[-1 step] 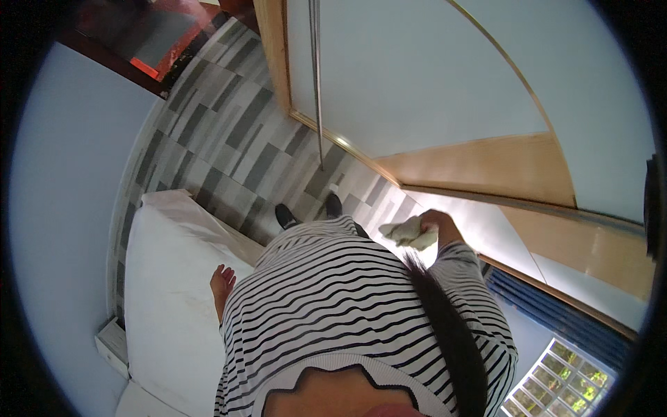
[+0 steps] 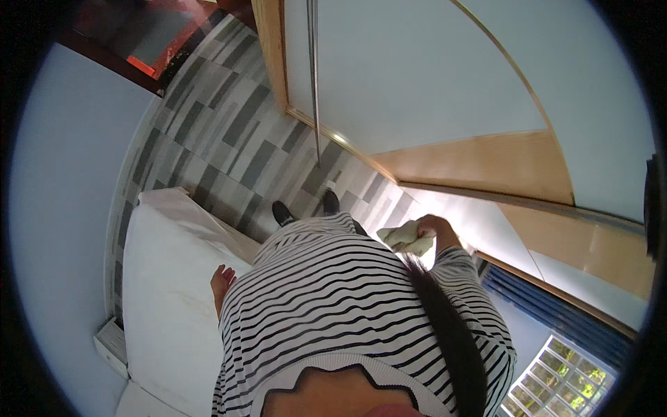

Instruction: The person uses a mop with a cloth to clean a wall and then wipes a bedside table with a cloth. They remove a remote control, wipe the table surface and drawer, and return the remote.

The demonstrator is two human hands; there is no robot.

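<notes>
A pale, crumpled cloth (image 2: 406, 238) hangs from my right hand (image 2: 433, 226), whose fingers are closed round its upper corner. The hand is out to the right of my striped top, near the sliding wardrobe doors (image 2: 431, 76), and is apart from them. My left hand (image 2: 222, 279) hangs at my left side over the edge of the white-covered bed (image 2: 167, 278). Its fingers are loosely spread and nothing shows in them. Whether it touches the bed I cannot tell.
A thin metal pole (image 2: 315, 83) stands upright before the wardrobe. My feet rest on the grey patterned floor (image 2: 236, 125). A doorway (image 2: 156, 48) lies at the far left, a small white cabinet (image 2: 111, 344) beside the bed. Blue curtain (image 2: 549, 302) and barred window (image 2: 559, 382) are at the lower right.
The cloth spreads a little wider below my right hand, which has shifted slightly. The whole view has moved a touch; my left hand hangs as before.
</notes>
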